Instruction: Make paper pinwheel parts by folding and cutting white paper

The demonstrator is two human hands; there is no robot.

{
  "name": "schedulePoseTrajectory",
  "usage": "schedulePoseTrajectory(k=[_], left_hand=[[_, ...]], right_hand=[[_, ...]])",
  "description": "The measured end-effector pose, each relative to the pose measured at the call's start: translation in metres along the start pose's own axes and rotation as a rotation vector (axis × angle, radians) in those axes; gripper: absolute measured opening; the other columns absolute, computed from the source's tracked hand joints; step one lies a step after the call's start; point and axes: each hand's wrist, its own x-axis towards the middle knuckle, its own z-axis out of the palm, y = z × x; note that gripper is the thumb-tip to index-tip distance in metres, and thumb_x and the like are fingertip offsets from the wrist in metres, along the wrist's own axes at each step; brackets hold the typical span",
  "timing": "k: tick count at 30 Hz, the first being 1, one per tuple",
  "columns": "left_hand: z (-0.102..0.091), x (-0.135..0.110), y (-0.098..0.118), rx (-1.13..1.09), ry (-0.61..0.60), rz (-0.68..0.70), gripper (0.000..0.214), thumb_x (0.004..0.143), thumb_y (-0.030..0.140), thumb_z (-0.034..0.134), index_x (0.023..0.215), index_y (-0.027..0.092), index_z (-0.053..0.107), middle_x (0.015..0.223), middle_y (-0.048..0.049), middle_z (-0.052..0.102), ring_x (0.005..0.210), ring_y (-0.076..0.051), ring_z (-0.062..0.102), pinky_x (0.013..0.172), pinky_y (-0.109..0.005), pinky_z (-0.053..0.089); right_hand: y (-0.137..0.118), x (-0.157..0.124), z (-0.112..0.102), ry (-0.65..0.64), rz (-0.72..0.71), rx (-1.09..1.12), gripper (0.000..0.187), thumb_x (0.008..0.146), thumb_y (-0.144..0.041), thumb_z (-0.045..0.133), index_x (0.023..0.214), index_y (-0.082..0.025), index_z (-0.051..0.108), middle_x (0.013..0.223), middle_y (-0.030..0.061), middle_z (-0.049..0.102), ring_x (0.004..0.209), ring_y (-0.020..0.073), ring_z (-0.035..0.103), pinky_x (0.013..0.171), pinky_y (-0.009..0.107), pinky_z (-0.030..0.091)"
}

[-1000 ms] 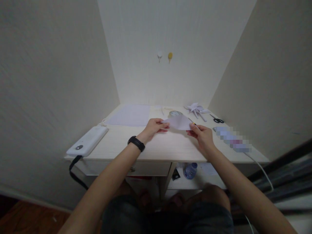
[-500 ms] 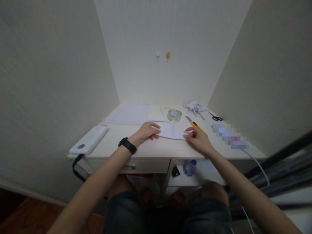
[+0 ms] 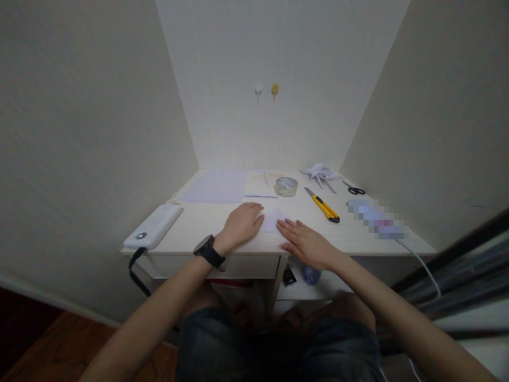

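Note:
A small piece of white paper [image 3: 271, 220] lies on the desk, partly hidden by both hands. My left hand [image 3: 242, 223], with a black watch [image 3: 209, 250] on its wrist, rests over the paper's left side. Its fingers are stretched forward and its thumb is apart from them. My right hand [image 3: 305, 241] lies flat with fingers extended, the fingertips on the paper's right edge. To the right of the paper is a yellow utility knife [image 3: 325, 207]. A roll of clear tape [image 3: 286, 187] stands behind the paper.
A larger white sheet [image 3: 214, 185] lies at the back left. Folded paper shapes [image 3: 320, 174] and black scissors [image 3: 353, 189] sit at the back right. A white device with a strap [image 3: 155, 225] is at the left edge. A bottle [image 3: 310, 274] stands on the shelf below.
The paper now lies flat and shows smaller between my hands. My right hand moved left and went from pinching the paper's edge to lying flat. My left fingers moved over the paper.

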Motion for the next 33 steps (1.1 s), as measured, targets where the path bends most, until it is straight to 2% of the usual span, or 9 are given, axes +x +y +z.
schedulePoseTrajectory(k=[2,6,11,15,18,22,27,30,33], left_hand=[[0.013,-0.006,0.003,-0.025,-0.153,0.144,0.033,0.086,0.030,0.064,0.116,0.018,0.070,0.137,-0.0141,0.062,0.141,-0.028,0.043,0.120,-0.036,0.022],[0.036,-0.013,0.002,0.223,-0.385,0.186,0.051,0.100,0.041,0.039,0.143,0.017,0.050,0.155,-0.0136,0.043,0.148,-0.030,0.030,0.121,-0.047,0.016],[0.037,-0.017,0.001,0.599,-0.545,0.248,0.063,0.103,0.051,0.021,0.156,0.017,0.029,0.163,-0.0090,0.027,0.152,-0.031,0.019,0.121,-0.053,0.014],[0.034,-0.019,0.005,0.687,-0.534,0.260,0.063,0.103,0.052,0.019,0.155,0.019,0.031,0.163,-0.0074,0.026,0.151,-0.030,0.021,0.122,-0.052,0.016],[0.035,-0.021,0.006,0.686,-0.471,0.249,0.064,0.102,0.055,0.024,0.155,0.019,0.033,0.164,-0.0091,0.025,0.150,-0.031,0.024,0.121,-0.049,0.021],[0.035,-0.023,0.008,0.656,-0.377,0.228,0.065,0.099,0.060,0.031,0.155,0.027,0.033,0.165,-0.0129,0.021,0.149,-0.037,0.026,0.118,-0.054,0.026],[0.033,-0.025,0.012,0.610,-0.275,0.211,0.066,0.096,0.060,0.041,0.154,0.029,0.036,0.164,-0.0159,0.022,0.147,-0.038,0.029,0.116,-0.053,0.031],[0.032,-0.025,0.013,0.600,-0.260,0.231,0.063,0.096,0.059,0.043,0.151,0.028,0.042,0.160,-0.0161,0.030,0.145,-0.037,0.033,0.115,-0.051,0.033],[0.032,-0.024,0.012,0.593,-0.252,0.265,0.058,0.097,0.057,0.041,0.147,0.027,0.048,0.157,-0.0157,0.034,0.144,-0.035,0.036,0.115,-0.050,0.034]], right_hand=[[0.001,0.001,-0.001,-0.021,-0.008,-0.023,0.059,0.101,-0.048,0.039,0.152,-0.020,0.040,0.155,0.0138,0.040,0.146,0.0321,0.035,0.118,0.059,0.029],[0.000,-0.001,-0.003,-0.035,-0.035,-0.087,0.059,0.101,-0.048,0.038,0.150,-0.015,0.043,0.154,0.0168,0.041,0.147,0.0307,0.033,0.118,0.057,0.030],[-0.002,-0.015,-0.004,-0.052,-0.050,-0.154,0.057,0.101,-0.043,0.041,0.151,-0.015,0.040,0.157,0.0155,0.036,0.148,0.0314,0.031,0.119,0.057,0.029],[0.003,-0.033,-0.010,-0.050,-0.049,-0.121,0.055,0.101,-0.044,0.042,0.151,-0.019,0.042,0.155,0.0118,0.043,0.148,0.0301,0.032,0.120,0.056,0.028],[0.023,-0.037,-0.023,0.005,0.020,-0.052,0.051,0.103,-0.043,0.034,0.146,-0.020,0.049,0.149,0.0082,0.052,0.145,0.0263,0.037,0.119,0.049,0.032],[0.066,-0.019,-0.049,0.271,0.435,-0.179,0.052,0.101,-0.045,0.033,0.130,-0.013,0.063,0.133,0.0166,0.064,0.133,0.0320,0.052,0.113,0.049,0.038],[0.100,0.016,-0.055,0.168,0.812,-0.321,0.059,0.093,-0.050,0.049,0.133,-0.009,0.058,0.122,0.0235,0.068,0.115,0.0378,0.062,0.096,0.048,0.048],[0.107,0.027,-0.048,0.124,0.863,-0.319,0.060,0.089,-0.053,0.055,0.133,-0.013,0.058,0.121,0.0223,0.069,0.113,0.0386,0.063,0.090,0.047,0.050],[0.110,0.029,-0.043,0.130,0.885,-0.288,0.055,0.088,-0.045,0.058,0.135,-0.017,0.057,0.122,0.0184,0.070,0.113,0.0351,0.064,0.088,0.043,0.051]])
